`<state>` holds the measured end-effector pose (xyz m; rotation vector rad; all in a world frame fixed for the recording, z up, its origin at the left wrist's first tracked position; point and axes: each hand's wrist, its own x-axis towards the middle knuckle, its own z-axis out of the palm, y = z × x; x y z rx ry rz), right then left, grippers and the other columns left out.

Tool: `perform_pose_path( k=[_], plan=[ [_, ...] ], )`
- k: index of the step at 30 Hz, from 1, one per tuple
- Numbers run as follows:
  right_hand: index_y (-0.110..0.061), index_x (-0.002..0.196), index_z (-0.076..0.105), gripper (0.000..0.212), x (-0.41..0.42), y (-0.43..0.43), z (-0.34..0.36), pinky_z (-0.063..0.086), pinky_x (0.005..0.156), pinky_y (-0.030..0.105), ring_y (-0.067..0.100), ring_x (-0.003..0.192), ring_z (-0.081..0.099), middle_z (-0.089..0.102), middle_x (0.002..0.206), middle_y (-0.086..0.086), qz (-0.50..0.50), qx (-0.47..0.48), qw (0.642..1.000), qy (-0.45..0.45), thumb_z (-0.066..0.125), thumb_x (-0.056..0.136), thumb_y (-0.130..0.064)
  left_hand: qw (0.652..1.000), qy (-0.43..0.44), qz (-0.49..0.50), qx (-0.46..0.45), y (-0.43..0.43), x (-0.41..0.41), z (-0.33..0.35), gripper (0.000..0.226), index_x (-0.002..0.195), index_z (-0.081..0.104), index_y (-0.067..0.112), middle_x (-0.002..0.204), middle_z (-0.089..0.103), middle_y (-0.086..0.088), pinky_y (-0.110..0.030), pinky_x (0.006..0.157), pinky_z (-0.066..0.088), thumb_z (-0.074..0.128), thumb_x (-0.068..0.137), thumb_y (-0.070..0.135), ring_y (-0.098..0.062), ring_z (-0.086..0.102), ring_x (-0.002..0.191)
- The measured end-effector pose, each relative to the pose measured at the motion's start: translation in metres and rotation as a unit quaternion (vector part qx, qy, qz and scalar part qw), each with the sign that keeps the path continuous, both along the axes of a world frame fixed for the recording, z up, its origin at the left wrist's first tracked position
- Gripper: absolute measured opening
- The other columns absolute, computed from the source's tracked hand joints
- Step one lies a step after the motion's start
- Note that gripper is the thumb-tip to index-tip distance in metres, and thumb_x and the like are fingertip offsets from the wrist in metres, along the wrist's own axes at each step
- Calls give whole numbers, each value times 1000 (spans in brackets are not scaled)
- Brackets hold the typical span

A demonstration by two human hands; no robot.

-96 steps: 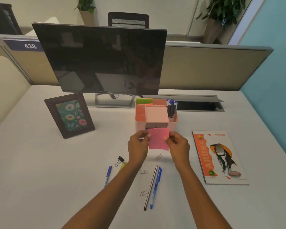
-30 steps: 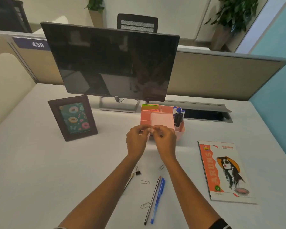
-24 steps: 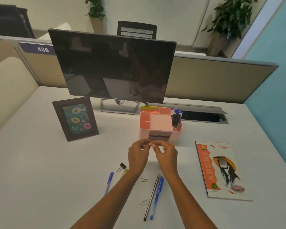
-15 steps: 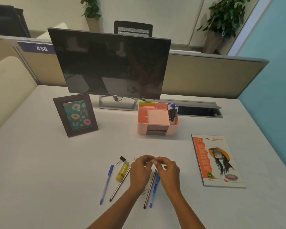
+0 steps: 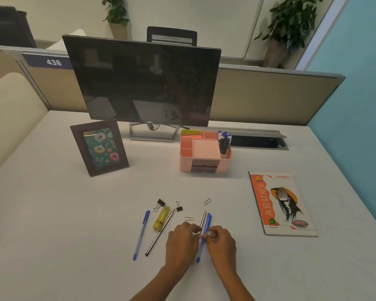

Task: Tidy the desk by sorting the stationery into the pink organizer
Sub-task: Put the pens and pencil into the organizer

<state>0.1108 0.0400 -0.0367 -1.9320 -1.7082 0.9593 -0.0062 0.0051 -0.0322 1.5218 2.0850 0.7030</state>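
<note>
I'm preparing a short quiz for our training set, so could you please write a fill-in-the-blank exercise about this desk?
1. The picture frame stands to the ____ of the pink organizer.
2. The number on the partition sign is ____.
3. Both hands, left hand and right hand, meet over a ____ pen.
4. The notebook lies ____ on the desk.

Missing words: left; 438; blue; flat

The white desk carries a monitor stand, picture frame, pink organizer, notebook, 2 blue pens, 2 pencils, yellow highlighter, 2 binder clips and 2 paper clips.
</note>
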Motion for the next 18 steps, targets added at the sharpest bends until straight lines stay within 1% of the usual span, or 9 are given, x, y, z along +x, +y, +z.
perform_pose_path(
  k=[2, 3, 5, 7, 9, 11, 13, 15, 18],
  plan=[
    [-15, 104, 63, 24, -4, 0, 0, 36, 57, 3, 9, 77, 58, 66, 95, 1, 5, -7, 1000, -9, 66, 86, -29, 999, 46, -17, 13, -6, -9, -2, 25, 118, 62, 31, 119, 62, 10, -27, 94, 45, 52, 95, 33, -8, 58, 106],
    [-15, 105, 62, 25, -5, 0, -1, 37, 58, 4, 9, 76, 59, 65, 93, 0, 7, -6, 1000, -12, 67, 85, -30, 996, 83, -33, 17, -9, -16, -1, 24, 116, 64, 32, 116, 64, 11, -29, 94, 44, 57, 93, 31, -10, 59, 104],
    [-15, 106, 62, 28, -8, -1, -1, 39, 60, 6, 9, 76, 60, 64, 91, -1, 8, -5, 1000, -20, 68, 84, -30, 990, 129, -49, 34, -18, -29, -3, 25, 101, 70, 32, 99, 69, 10, -36, 87, 48, 76, 78, 26, -13, 66, 92],
    [-15, 109, 61, 29, -9, 0, -1, 39, 59, 6, 9, 75, 59, 62, 90, -2, 12, 0, 1000, -29, 68, 84, -30, 984, 163, -38, 59, -27, -43, -7, 33, 93, 72, 31, 92, 70, 9, -38, 81, 52, 86, 65, 22, -15, 67, 86],
    [-15, 109, 61, 29, -10, 1, 0, 38, 55, 6, 8, 72, 58, 60, 86, -3, 18, 3, 999, -33, 68, 85, -28, 980, 172, -12, 96, -34, -59, -11, 35, 97, 71, 29, 95, 69, 5, -38, 81, 51, 83, 67, 15, -19, 64, 90],
    [-14, 108, 61, 27, -12, 2, 0, 40, 57, 7, 9, 71, 58, 58, 83, -4, 21, 5, 999, -36, 68, 85, -26, 977, 169, 20, 126, -39, -73, -11, 39, 101, 68, 27, 96, 66, 3, -37, 79, 47, 78, 70, 6, -22, 60, 89],
    [-14, 106, 62, 24, -16, 3, 2, 50, 63, 19, 12, 72, 60, 58, 81, -4, 16, 4, 999, -40, 68, 84, -23, 975, 167, 46, 140, -41, -83, -9, 43, 102, 64, 26, 97, 64, 2, -36, 75, 46, 76, 70, 0, -23, 57, 86],
    [-15, 105, 63, 23, -21, 5, 2, 53, 67, 27, 14, 73, 61, 60, 80, -3, 15, 5, 999, -39, 67, 83, -21, 974, 156, 77, 148, -42, -91, -7, 36, 103, 64, 25, 98, 63, 1, -36, 72, 46, 70, 76, 1, -24, 56, 85],
    [-13, 103, 64, 19, -28, 7, 3, 46, 59, 16, 13, 72, 61, 63, 82, 0, 27, 10, 999, -33, 67, 85, -19, 971, 132, 146, 137, -42, -104, -4, 30, 106, 66, 22, 99, 62, -1, -37, 68, 46, 61, 83, 4, -27, 57, 82]
  ],
)
